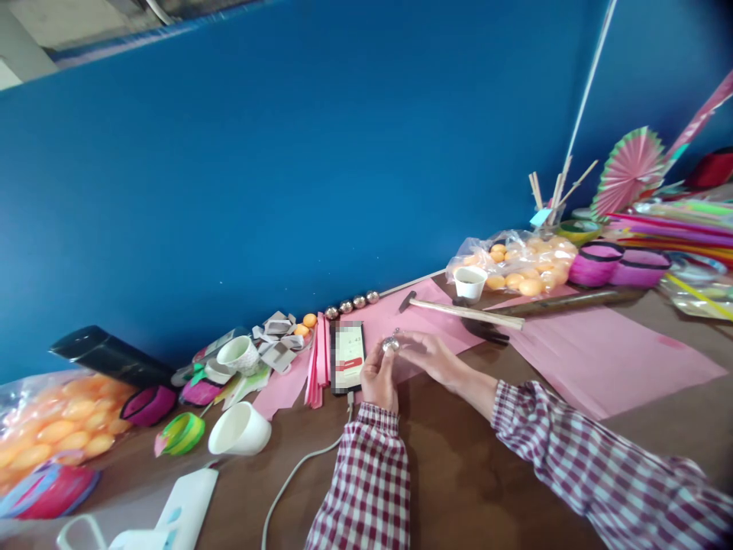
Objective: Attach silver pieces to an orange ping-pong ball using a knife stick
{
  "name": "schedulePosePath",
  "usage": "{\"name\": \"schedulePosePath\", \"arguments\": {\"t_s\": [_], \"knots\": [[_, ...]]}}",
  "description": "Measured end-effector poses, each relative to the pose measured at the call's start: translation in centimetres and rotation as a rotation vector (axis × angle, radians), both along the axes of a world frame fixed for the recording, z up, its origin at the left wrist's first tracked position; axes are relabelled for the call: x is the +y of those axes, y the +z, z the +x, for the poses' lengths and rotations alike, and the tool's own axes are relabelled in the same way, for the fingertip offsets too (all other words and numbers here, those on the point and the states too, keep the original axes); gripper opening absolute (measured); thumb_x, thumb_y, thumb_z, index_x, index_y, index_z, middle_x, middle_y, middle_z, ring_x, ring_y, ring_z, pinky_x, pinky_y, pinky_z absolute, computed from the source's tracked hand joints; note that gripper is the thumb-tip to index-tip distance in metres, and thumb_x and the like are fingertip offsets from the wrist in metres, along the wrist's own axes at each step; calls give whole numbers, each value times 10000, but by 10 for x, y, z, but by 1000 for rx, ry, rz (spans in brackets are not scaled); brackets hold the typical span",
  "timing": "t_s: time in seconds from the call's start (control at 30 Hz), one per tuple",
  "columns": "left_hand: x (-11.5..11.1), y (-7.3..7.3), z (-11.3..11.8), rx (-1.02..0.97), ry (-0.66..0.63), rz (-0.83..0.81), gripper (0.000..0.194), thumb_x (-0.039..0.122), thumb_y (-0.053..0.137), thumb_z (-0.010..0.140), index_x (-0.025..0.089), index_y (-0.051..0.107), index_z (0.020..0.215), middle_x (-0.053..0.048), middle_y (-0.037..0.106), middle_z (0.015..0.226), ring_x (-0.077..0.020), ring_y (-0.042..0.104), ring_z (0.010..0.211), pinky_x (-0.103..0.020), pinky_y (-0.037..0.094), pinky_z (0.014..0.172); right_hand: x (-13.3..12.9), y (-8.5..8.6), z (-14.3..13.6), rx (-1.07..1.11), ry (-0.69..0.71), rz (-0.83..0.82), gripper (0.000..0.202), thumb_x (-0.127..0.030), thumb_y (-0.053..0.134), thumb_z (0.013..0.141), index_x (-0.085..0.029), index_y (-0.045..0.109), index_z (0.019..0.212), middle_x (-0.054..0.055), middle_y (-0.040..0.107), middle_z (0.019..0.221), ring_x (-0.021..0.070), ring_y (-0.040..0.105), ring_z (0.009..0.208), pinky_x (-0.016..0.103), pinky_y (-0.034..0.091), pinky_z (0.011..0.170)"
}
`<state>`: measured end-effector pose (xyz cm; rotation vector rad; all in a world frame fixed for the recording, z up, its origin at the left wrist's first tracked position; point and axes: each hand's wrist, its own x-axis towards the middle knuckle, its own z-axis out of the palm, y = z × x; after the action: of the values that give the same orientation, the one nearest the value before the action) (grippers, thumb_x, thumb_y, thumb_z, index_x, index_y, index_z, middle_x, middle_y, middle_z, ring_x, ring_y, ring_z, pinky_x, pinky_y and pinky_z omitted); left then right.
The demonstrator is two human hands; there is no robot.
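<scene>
My left hand (379, 379) grips a small shiny silver ball (390, 344), perhaps a bell, between thumb and fingers. My right hand (427, 354) comes in from the right with its fingertips pressed together against the ball's side. A tiny bit shows at the ball's top, too small to name. Just left of my hands lies a phone (347, 359) with a lit screen and a cable (298, 466) plugged in. Behind them several similar silver balls (359, 302) stand in a row along the blue wall. Pink paper (418, 305) is spread under and behind my hands.
A hammer (463, 309) lies right of my hands, with pink sheets (607, 359) beyond. Bags of orange balls (74, 420) stand left and back right (532, 286). White cups (239, 429), pink strips (318, 359) and a power strip (186, 508) occupy the left. The blue wall (321, 153) bounds the table.
</scene>
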<state>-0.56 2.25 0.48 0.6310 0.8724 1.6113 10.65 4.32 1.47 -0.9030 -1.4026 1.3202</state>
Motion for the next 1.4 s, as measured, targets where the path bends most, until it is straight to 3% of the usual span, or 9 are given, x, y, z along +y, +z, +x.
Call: {"name": "schedulePosePath", "arguments": {"t_s": [0.27, 0.43, 0.7, 0.93, 1.13, 1.27, 1.4], "knots": [[-1, -1, 2, -62, -22, -2, 364, 184, 684, 629, 165, 615, 986, -70, 660, 994, -182, 584, 965, -346, 380, 930, -2, 5, -1, -31, -48, 15, 332, -353, 608, 706, -156, 616, 973, 85, 645, 962, 217, 570, 947, 383, 434, 865], [-1, 1, 1, -101, -51, -44, 395, 221, 680, 645, 160, 598, 1027, -77, 673, 931, -180, 607, 910, -346, 402, 900, -3, 3, -1, 0, -13, 48, 374, -361, 613, 704, -177, 587, 1029, 87, 619, 1046, 210, 580, 924, 368, 462, 826], [-2, 2, 1, 32, -139, 47, 340, 278, 631, 694, 129, 610, 999, -114, 645, 1006, -213, 593, 942, -363, 416, 877, -1, -2, -1, -111, -57, 146, 365, -366, 589, 736, -167, 580, 1043, 93, 621, 1020, 187, 591, 837, 349, 487, 782], [-2, -1, 1, 114, -56, -12, 296, 328, 631, 676, 124, 635, 892, -81, 670, 832, -172, 625, 788, -325, 460, 792, -7, -6, -1, -316, -167, 359, 300, -310, 543, 779, -186, 541, 1051, 86, 586, 1023, 140, 573, 685, 292, 498, 639], [-6, 7, 3, 39, -80, -31, 291, 328, 637, 672, 136, 620, 889, -69, 662, 820, -160, 625, 741, -321, 479, 744, -9, -6, -1, -352, -181, 352, 305, -335, 533, 784, -185, 506, 1047, 77, 601, 968, 167, 583, 763, 295, 500, 659], [-7, 9, 5, 17, -122, 7, 303, 278, 647, 676, 152, 603, 948, -71, 661, 880, -176, 621, 818, -331, 467, 784, -9, -6, -2, -328, -190, 370, 304, -253, 525, 781, -196, 486, 1077, 64, 584, 998, 148, 584, 742, 296, 502, 680], [-7, 6, 3, 57, -154, 14, 305, 273, 643, 680, 139, 614, 952, -78, 662, 887, -183, 623, 801, -339, 471, 776, -9, -4, -3, -300, -163, 436, 288, -175, 509, 771, -204, 523, 1057, 69, 555, 1036, 169, 573, 875, 300, 488, 752]]}}
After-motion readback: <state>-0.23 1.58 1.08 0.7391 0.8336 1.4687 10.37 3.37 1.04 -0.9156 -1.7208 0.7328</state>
